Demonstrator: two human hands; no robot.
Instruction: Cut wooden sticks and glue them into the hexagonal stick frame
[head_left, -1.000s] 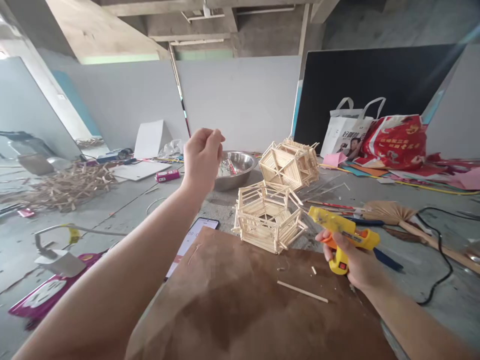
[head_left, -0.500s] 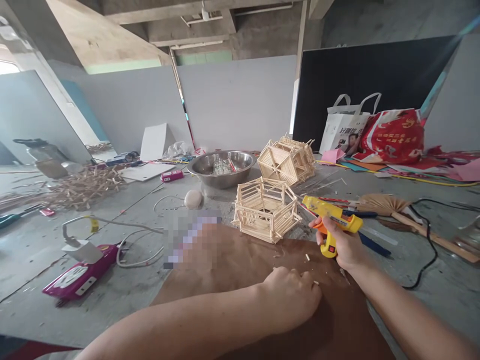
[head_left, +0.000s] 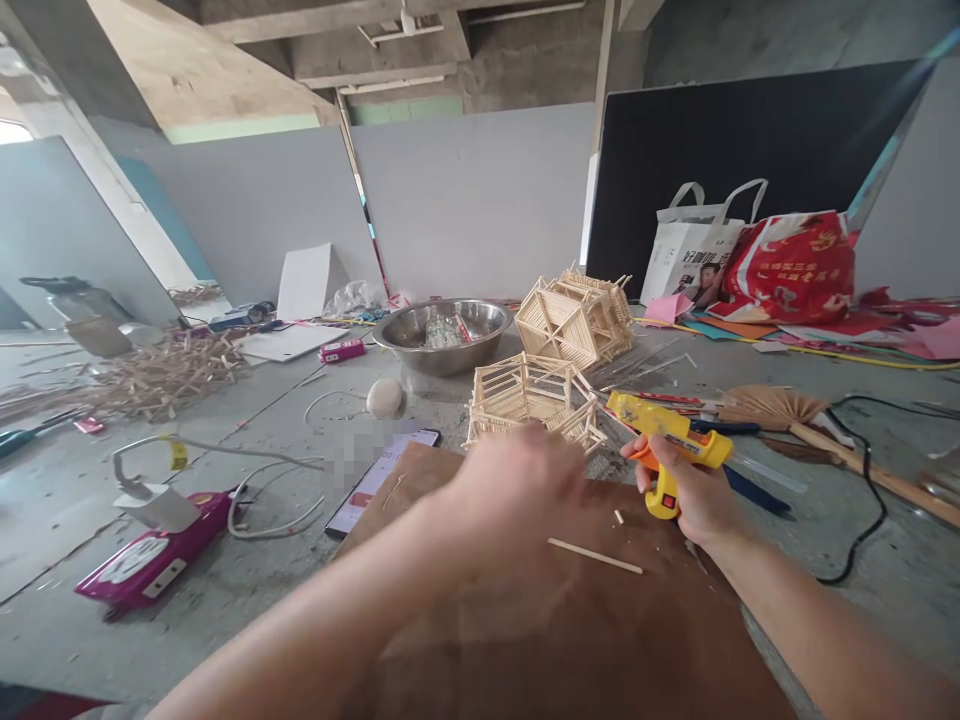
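Observation:
My right hand (head_left: 694, 490) is wrapped round a yellow hot glue gun (head_left: 675, 432) whose nozzle points left. My left hand (head_left: 517, 490) is smeared by motion in front of a hexagonal frame of thin wooden sticks (head_left: 517, 385), hiding its lower part; whether it touches the frame, and what its fingers do, I cannot make out. A single wooden stick (head_left: 596, 556) lies on the brown sheet (head_left: 645, 630) to the right of that hand, with a short stick piece (head_left: 619, 517) above it. Behind the frame sits a second, more closed stick structure (head_left: 574, 320).
A steel basin (head_left: 390, 345) stands behind the frame. A phone (head_left: 367, 495) lies left of the sheet, near a magenta power strip (head_left: 150, 560) with a white cable. A fan (head_left: 765, 408), black cord (head_left: 864, 500) and bags (head_left: 795, 270) are at the right; wood strips (head_left: 172, 375) are piled left.
My left hand came down from the upper left to the sheet, covering the loose stick, then moved up and left to the frame's front. The glue gun stays in my right hand.

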